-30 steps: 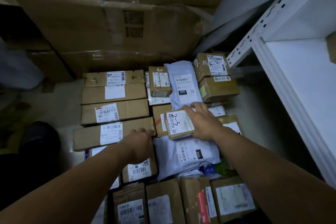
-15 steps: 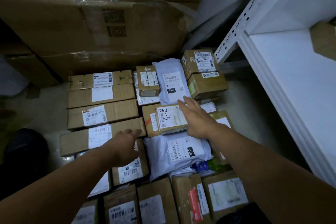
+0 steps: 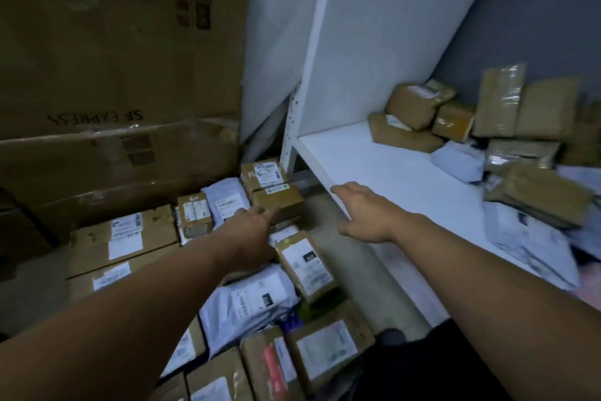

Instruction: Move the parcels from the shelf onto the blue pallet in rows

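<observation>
Brown cardboard parcels [image 3: 123,238] and grey mailer bags [image 3: 253,299] lie in rows low on the left; the pallet under them is hidden. My left hand [image 3: 250,231] hovers over these rows with fingers straight, holding nothing. My right hand [image 3: 361,208] is empty too, fingers spread, above the front edge of the white shelf [image 3: 383,173]. A heap of brown parcels [image 3: 507,114] and grey bags [image 3: 458,160] sits on the shelf's far right, apart from my right hand.
Large SF Express cartons [image 3: 113,75] stand against the wall behind the stacked rows. The shelf's white upright post [image 3: 312,59] rises between rows and shelf. A strip of bare floor [image 3: 361,270] runs between the stacked rows and the shelf.
My right hand has let go of the small labelled box and swung right over the shelf edge. My left hand has lifted off the rows. The view has turned right toward the shelf.
</observation>
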